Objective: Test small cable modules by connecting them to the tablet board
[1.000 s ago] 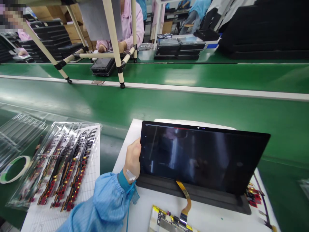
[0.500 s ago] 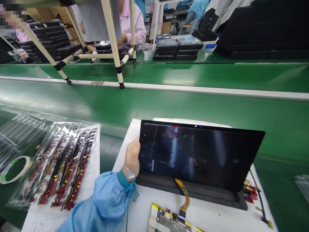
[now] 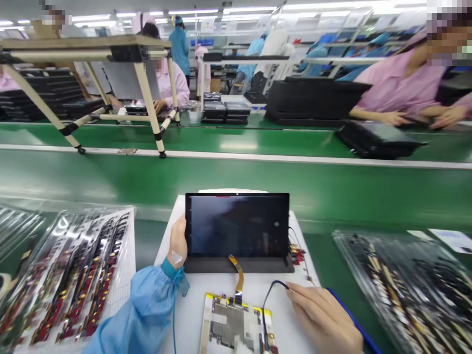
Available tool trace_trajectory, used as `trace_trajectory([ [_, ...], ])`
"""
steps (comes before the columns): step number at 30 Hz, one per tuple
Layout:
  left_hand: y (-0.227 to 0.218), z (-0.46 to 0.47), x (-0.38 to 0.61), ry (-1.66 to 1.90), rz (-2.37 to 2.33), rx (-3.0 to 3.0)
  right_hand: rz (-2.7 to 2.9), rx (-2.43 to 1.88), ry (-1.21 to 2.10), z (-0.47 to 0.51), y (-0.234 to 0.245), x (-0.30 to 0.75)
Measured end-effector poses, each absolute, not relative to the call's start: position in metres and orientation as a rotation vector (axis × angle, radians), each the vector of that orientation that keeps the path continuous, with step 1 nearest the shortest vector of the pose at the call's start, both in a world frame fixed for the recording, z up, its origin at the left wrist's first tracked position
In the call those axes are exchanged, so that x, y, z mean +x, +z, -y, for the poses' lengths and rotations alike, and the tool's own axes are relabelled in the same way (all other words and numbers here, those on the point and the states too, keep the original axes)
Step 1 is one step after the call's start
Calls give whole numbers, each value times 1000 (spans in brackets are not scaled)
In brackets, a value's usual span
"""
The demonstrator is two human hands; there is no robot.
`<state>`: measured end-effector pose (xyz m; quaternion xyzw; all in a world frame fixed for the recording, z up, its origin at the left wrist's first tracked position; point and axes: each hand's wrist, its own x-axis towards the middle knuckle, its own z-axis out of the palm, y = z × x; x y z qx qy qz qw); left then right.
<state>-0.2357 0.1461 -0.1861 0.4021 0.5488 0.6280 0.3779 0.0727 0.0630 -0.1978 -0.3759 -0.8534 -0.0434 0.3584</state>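
Observation:
My left hand (image 3: 178, 242) grips the left edge of a dark display panel (image 3: 236, 226), which stands tilted up on a dark grey stand (image 3: 239, 265). An orange flex cable (image 3: 239, 280) runs from the panel down to an opened device (image 3: 230, 319) with a bare circuit board and yellow tape edges. Over the device's right side arches a thin black cable (image 3: 266, 300). Its upper end is pinched between the fingertips of my right hand (image 3: 324, 314). Both panel and device rest on a white work board (image 3: 191, 305).
Clear plastic trays (image 3: 73, 275) of red-and-black flex parts lie at left. More trays (image 3: 398, 290) with cable parts lie at right. A small red part (image 3: 297, 254) sits beside the panel. Beyond the green belt (image 3: 221, 177) are a pipe rack (image 3: 147, 108), black device stacks (image 3: 225, 112) and co-workers.
My view has lifted and widened. The panel now faces me more squarely, still in my left hand. My right hand has come into view with the black cable.

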Motion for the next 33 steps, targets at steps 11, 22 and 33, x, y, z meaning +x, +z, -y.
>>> trace_trajectory([
  [11,-169,-147,-237,1642,-1359,1070,2202,-995,-237,-78,-181,43],
  [22,-159,-145,-232,1677,-1346,1014,2304,-877,-435,-96,-162,15],
  [33,-171,-148,-237,1636,-1392,947,2337,-744,-474,-107,-151,-5],
])
